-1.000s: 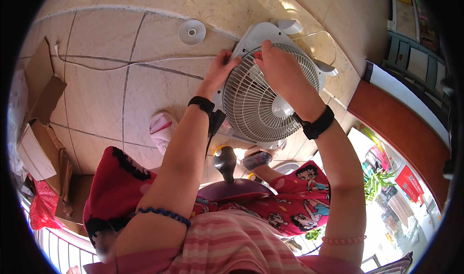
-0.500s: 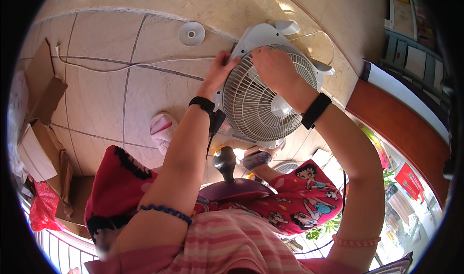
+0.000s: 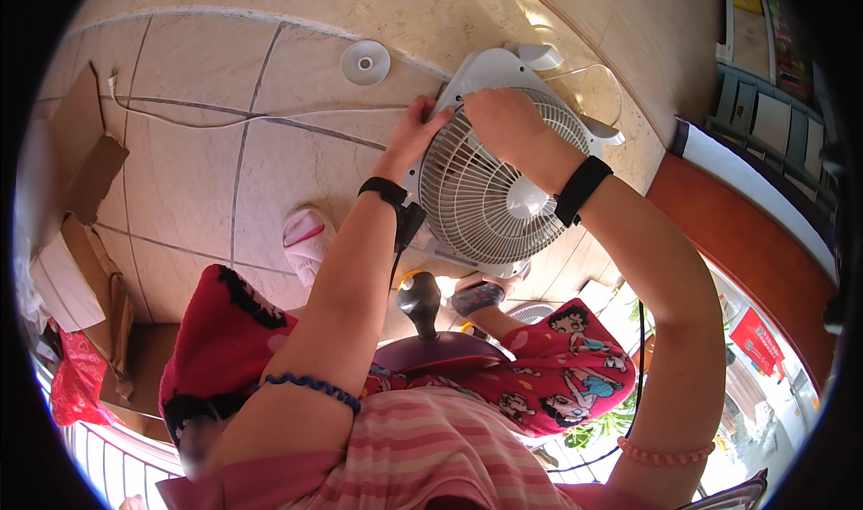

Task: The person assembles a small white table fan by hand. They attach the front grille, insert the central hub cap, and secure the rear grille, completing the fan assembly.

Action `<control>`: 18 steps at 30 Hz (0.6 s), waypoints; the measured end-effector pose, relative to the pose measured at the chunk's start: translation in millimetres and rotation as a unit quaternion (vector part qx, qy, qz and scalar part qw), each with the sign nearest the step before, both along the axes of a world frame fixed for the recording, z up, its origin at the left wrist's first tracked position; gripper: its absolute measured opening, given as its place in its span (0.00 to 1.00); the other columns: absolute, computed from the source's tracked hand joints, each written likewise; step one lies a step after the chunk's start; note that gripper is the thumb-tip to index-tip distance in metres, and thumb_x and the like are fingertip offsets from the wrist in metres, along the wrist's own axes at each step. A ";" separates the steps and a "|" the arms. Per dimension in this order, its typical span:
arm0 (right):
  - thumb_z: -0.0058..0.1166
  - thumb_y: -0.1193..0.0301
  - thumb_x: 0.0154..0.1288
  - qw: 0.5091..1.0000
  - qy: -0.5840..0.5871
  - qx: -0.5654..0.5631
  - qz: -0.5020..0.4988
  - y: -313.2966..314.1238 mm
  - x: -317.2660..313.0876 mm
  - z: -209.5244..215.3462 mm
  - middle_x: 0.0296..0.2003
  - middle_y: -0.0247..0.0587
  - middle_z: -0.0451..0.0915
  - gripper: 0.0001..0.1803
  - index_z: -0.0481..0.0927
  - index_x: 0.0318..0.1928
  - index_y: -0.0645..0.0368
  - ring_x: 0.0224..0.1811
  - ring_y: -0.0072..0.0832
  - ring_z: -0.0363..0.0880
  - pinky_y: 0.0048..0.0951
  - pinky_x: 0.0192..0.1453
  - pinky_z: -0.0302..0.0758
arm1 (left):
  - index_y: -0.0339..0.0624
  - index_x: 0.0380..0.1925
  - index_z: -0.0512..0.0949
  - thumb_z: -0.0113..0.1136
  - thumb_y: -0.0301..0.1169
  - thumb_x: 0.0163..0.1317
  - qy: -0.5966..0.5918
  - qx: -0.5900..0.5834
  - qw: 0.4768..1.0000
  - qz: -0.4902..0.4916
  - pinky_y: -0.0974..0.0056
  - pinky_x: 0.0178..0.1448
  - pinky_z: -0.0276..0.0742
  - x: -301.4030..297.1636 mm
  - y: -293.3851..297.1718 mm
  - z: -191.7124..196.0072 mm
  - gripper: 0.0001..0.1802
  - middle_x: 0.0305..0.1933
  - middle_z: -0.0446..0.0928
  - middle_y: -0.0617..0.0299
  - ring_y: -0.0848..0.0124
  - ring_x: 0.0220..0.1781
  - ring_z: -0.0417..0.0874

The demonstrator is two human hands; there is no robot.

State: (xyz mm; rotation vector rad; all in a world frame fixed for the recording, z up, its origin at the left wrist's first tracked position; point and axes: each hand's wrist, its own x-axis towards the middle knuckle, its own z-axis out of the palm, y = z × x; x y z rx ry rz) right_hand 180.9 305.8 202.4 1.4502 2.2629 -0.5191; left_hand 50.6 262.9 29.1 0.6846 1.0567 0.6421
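Observation:
A white box-type fan (image 3: 490,65) lies on the tiled floor, its round grille (image 3: 476,209) facing up with a pale hub in the middle. My left hand (image 3: 413,137) grips the fan's left edge, thumb and fingers closed at the rim. Over the grille's upper left rim, my right hand (image 3: 511,125) is closed, fingertips pointing down at the frame beside my left fingers. Whatever those right fingers pinch is hidden beneath them. Two white foot-like pieces (image 3: 539,57) stick out along the fan's far and right sides.
On the tiles sit a white funnel-shaped piece (image 3: 365,63) and a white cord (image 3: 297,115) running left. Opened cardboard (image 3: 94,182) stands at far left. Between my legs is a dark-handled object (image 3: 419,303). A pink slipper (image 3: 306,240) lies left; a reddish-brown panel (image 3: 719,222) borders the right.
The whole view has shifted slightly. Both hands keep their places at the fan's upper left rim, the right wrist turning a little.

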 end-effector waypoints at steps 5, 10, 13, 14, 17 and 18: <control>0.55 0.72 0.60 0.910 0.104 -0.258 -0.309 11.0 10.4 -17.1 0.32 0.51 0.84 0.08 0.77 0.32 0.67 0.22 0.41 0.82 0.33 0.27 0.78 | 0.36 0.42 0.73 0.66 0.45 0.59 0.001 0.001 1.000 -0.004 0.64 0.46 0.72 -0.1 0.2 -0.1 0.24 0.36 0.77 0.59 0.70 0.40 0.75; 0.54 0.72 0.59 0.941 0.105 -0.110 -0.301 12.3 3.0 -2.7 0.31 0.49 0.83 0.06 0.75 0.32 0.63 0.26 0.36 0.83 0.34 0.25 0.75 | 0.36 0.43 0.72 0.66 0.46 0.59 0.008 0.003 1.000 -0.006 0.64 0.47 0.73 -0.4 1.2 3.4 0.25 0.37 0.77 0.58 0.70 0.40 0.76; 0.56 0.71 0.58 1.000 -0.015 0.005 0.013 -2.5 -9.6 3.0 0.32 0.51 0.83 0.07 0.78 0.30 0.63 0.33 0.39 0.84 0.37 0.33 0.78 | 0.36 0.43 0.72 0.66 0.46 0.59 0.015 0.014 1.000 -0.013 0.64 0.47 0.73 -1.4 1.0 2.7 0.25 0.37 0.78 0.58 0.70 0.41 0.76; 0.57 0.71 0.58 0.996 -0.036 0.019 0.077 -5.4 -12.1 2.4 0.32 0.53 0.84 0.08 0.79 0.29 0.64 0.36 0.42 0.85 0.39 0.38 0.81 | 0.36 0.43 0.72 0.66 0.46 0.59 0.013 0.017 1.000 -0.012 0.63 0.47 0.73 -1.5 0.8 2.0 0.25 0.38 0.78 0.58 0.69 0.41 0.76; 0.55 0.72 0.60 0.997 -0.009 0.011 -0.079 -6.0 -12.6 -5.0 0.30 0.50 0.83 0.09 0.80 0.27 0.65 0.24 0.36 0.83 0.36 0.26 0.77 | 0.35 0.43 0.72 0.66 0.46 0.59 0.010 0.009 1.000 -0.009 0.63 0.47 0.73 -1.3 -0.8 -0.9 0.26 0.37 0.78 0.57 0.69 0.41 0.76; 0.53 0.73 0.60 0.957 0.052 -0.081 -0.273 1.7 -7.3 -7.8 0.29 0.49 0.83 0.09 0.79 0.26 0.65 0.21 0.33 0.79 0.35 0.23 0.73 | 0.35 0.43 0.72 0.66 0.46 0.59 0.007 0.007 1.000 -0.008 0.63 0.47 0.73 -1.0 -1.3 -1.7 0.26 0.37 0.78 0.57 0.69 0.41 0.76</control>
